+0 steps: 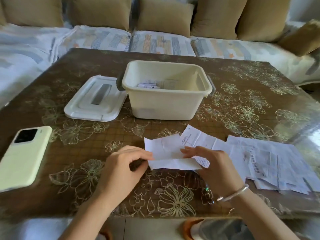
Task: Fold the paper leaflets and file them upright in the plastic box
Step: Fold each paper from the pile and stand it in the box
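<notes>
folding would go best, i judged, with the edges lined up first and the crease then pressed flat from the middle outward, so the leaflet [170, 157] came out narrow and stiff enough to stand. it was over the near part of the table [72, 170], its lower flap turned up. the left hand [123, 164] pinched its left end with curled fingers. the right hand [213, 164] appeared to grip the right end, fingers nearly straight on top, thumb hidden under the flap. just to the right lay the unfolded pile [271, 163]. farther off stood the open plastic box [164, 103], with a few folded leaflets [149, 84] inside.
</notes>
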The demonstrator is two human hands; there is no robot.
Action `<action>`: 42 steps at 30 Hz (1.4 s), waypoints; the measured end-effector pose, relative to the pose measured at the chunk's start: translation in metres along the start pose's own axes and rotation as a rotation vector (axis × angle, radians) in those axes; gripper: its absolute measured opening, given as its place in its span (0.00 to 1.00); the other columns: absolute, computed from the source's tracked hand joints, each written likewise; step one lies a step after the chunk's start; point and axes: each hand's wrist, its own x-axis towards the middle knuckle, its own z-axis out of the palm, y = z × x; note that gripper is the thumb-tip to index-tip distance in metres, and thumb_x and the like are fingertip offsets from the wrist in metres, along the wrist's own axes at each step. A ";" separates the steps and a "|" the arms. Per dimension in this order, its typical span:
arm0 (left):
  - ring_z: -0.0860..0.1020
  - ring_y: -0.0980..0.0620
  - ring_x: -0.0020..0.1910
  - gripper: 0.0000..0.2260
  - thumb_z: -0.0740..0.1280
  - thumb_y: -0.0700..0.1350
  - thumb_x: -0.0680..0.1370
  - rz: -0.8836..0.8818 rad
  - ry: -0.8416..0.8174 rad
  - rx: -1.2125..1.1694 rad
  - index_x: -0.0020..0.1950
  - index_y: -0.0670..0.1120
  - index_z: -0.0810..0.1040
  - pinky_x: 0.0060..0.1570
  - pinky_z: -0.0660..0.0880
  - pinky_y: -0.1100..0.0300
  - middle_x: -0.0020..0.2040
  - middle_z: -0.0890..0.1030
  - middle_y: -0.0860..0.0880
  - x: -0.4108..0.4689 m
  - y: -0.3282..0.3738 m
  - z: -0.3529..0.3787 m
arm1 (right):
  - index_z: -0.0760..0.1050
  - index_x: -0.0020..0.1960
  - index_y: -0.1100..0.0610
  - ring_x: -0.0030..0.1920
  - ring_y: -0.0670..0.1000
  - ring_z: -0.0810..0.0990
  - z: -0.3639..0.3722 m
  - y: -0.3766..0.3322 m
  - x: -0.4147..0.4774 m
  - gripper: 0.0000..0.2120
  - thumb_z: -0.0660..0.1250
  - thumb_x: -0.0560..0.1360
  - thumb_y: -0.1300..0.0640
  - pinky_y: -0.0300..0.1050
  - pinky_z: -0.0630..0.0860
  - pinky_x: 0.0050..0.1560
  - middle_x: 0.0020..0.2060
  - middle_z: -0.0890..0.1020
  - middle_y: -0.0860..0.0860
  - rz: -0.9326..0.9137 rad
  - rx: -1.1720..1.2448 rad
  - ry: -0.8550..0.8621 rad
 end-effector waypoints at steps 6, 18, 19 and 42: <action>0.77 0.61 0.54 0.11 0.75 0.38 0.66 0.023 0.002 0.070 0.44 0.52 0.85 0.54 0.76 0.60 0.46 0.81 0.64 -0.022 -0.003 0.003 | 0.83 0.47 0.46 0.55 0.37 0.79 0.005 -0.003 -0.027 0.16 0.76 0.66 0.65 0.42 0.80 0.52 0.48 0.82 0.36 -0.053 -0.117 -0.028; 0.72 0.55 0.40 0.09 0.71 0.55 0.70 -0.144 0.174 0.247 0.35 0.51 0.80 0.39 0.70 0.58 0.37 0.78 0.60 -0.024 0.005 0.019 | 0.76 0.50 0.45 0.42 0.43 0.75 0.026 -0.016 -0.015 0.11 0.74 0.69 0.48 0.36 0.69 0.39 0.35 0.77 0.37 0.183 -0.102 0.126; 0.72 0.55 0.40 0.09 0.72 0.55 0.70 -0.151 0.181 0.261 0.35 0.51 0.80 0.38 0.70 0.57 0.37 0.78 0.60 -0.023 0.005 0.021 | 0.75 0.51 0.46 0.42 0.43 0.75 0.027 -0.015 -0.015 0.13 0.74 0.69 0.48 0.37 0.69 0.39 0.35 0.78 0.37 0.186 -0.110 0.122; 0.76 0.61 0.53 0.17 0.62 0.61 0.75 0.130 -0.089 0.261 0.56 0.54 0.82 0.56 0.67 0.59 0.53 0.81 0.62 -0.008 0.002 0.020 | 0.81 0.50 0.49 0.43 0.46 0.82 0.015 -0.011 0.006 0.10 0.62 0.77 0.49 0.45 0.79 0.42 0.43 0.84 0.43 -0.306 -0.360 -0.085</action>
